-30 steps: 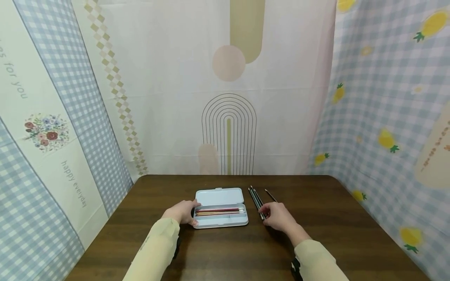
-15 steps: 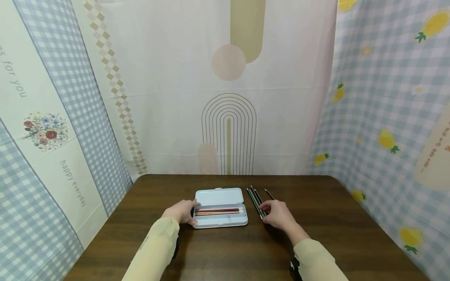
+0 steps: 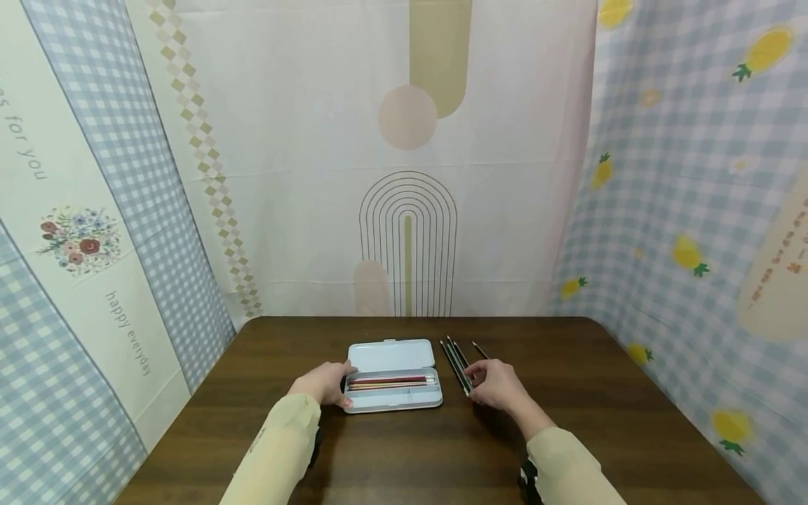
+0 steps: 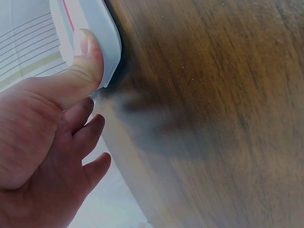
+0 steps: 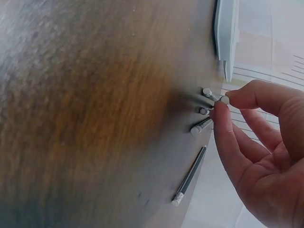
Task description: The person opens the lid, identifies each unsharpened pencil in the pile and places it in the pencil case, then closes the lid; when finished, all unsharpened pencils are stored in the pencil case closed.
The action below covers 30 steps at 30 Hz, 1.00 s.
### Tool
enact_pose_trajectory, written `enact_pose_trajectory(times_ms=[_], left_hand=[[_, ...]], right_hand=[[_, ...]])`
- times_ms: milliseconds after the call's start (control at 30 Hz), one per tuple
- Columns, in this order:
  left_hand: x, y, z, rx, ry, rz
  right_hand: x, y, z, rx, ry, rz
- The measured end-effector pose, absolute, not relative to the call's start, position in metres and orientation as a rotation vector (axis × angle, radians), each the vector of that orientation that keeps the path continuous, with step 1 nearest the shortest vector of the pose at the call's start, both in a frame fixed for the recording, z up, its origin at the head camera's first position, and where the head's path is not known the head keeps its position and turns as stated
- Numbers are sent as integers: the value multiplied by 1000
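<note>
An open white pencil case point(image 3: 379, 403) lies on the table with its lid point(image 3: 391, 355) tipped back. Several red and yellowish pencils point(image 3: 386, 384) are inside it, along the back. My left hand point(image 3: 320, 384) grips the case's left end, its thumb point(image 4: 85, 52) on the rim. Right of the case, several dark pencils point(image 3: 454, 359) lie close together, tips pointing away. At their near ends, my right hand point(image 3: 497, 386) pinches one pencil point(image 5: 224, 99) by its pale end between thumb and forefinger. The other near ends sit right beside those fingertips.
One more dark pencil point(image 5: 191, 175) lies apart, right of the group, partly behind the right hand in the head view. The dark wooden table point(image 3: 404, 456) reaches back to a patterned cloth point(image 3: 303, 210). Checked cloths hang at both sides.
The pinched pencil's group has spread slightly, with the leftmost tip shifting a little left. The left hand and the case have stayed in place. The head view has shifted slightly.
</note>
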<state>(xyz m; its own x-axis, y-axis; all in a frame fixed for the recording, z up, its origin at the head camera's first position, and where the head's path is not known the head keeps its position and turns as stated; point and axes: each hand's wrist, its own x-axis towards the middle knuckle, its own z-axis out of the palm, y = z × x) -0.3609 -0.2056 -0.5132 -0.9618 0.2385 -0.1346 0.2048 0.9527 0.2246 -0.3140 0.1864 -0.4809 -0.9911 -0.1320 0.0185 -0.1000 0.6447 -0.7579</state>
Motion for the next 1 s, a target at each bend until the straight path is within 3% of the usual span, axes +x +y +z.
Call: enact_pose_trajectory(times_ms=[400, 800, 867, 1000], left_hand=[[-367, -213, -527, 330, 2958, 353], [-324, -186, -473, 278, 2934, 358], [-325, -187, -475, 282, 2935, 357], [-362, -208, -519, 341, 2960, 335]], right_hand=[[-313, 186, -486, -103, 2747, -1461], [-313, 184, -485, -72, 2740, -1527], [-314, 183, -487, -60, 2742, -1536], [-315, 182, -490, -46, 2764, -1511]])
